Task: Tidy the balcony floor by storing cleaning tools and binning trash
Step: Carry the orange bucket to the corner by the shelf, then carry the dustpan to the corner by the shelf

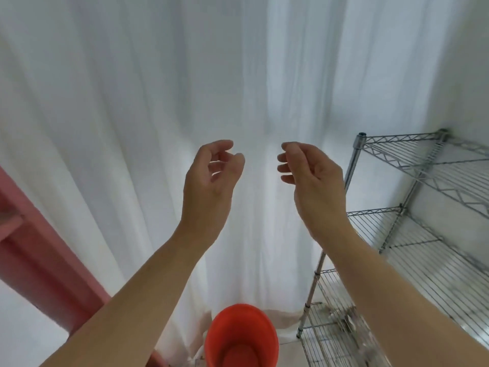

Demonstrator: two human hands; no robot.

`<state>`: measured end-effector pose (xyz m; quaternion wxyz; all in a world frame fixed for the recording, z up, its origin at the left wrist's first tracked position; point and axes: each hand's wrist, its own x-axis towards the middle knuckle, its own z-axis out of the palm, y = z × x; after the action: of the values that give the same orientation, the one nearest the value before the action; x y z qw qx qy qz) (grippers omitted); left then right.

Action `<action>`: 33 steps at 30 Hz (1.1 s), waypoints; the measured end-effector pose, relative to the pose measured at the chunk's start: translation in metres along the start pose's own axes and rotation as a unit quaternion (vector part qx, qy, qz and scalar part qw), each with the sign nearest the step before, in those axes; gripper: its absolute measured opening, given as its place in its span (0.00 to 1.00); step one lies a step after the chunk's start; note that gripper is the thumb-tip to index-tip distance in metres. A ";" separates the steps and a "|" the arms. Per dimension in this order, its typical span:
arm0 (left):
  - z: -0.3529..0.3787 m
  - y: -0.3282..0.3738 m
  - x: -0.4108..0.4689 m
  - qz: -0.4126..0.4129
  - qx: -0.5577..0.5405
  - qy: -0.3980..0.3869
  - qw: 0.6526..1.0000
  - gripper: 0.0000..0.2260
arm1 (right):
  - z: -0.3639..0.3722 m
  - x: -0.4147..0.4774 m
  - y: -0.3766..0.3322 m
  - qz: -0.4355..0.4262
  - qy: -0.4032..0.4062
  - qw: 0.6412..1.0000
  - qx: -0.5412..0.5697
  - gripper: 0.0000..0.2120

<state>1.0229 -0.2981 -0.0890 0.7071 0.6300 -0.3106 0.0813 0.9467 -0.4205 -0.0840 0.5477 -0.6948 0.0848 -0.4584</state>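
My left hand [211, 178] and my right hand [309, 176] are raised side by side in front of a white curtain [185, 88], a small gap between them. Both hold nothing, and their fingers hang loosely curled. Below them, on the floor at the bottom middle, stands an orange-red bucket [241, 336], seen from above with nothing visible inside. No cleaning tool or trash shows clearly in this view.
A chrome wire shelf rack [412, 234] with several tiers stands at the right against the white wall; a blurred object lies on its lowest tier. A pink frame [45, 266] runs along the left. Pale floor shows at the bottom.
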 end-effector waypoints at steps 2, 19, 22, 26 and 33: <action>0.004 0.020 -0.007 0.024 -0.036 -0.032 0.999 0.08 | -0.012 -0.006 -0.025 -0.022 0.033 0.999 -0.005 0.07; 0.119 0.094 -0.108 0.081 -0.302 -0.349 0.883 0.06 | -0.138 -0.138 -0.123 -0.058 0.317 0.928 -0.188 0.10; 0.141 0.113 -0.139 0.096 -0.326 -0.403 0.849 0.06 | -0.165 -0.173 -0.140 -0.051 0.373 0.900 -0.221 0.09; 0.172 0.147 -0.186 0.090 -0.378 -0.461 0.798 0.06 | -0.203 -0.221 -0.170 -0.051 0.435 0.859 -0.265 0.07; 0.212 0.246 -0.339 0.073 -0.450 -0.583 0.673 0.05 | -0.273 -0.364 -0.265 -0.053 0.580 0.726 -0.365 0.09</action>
<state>0.5576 -0.3569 -0.0632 0.5721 0.1309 -0.7034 -0.4009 0.4396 -0.2787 -0.0652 0.0705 -0.4426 0.5096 -0.7345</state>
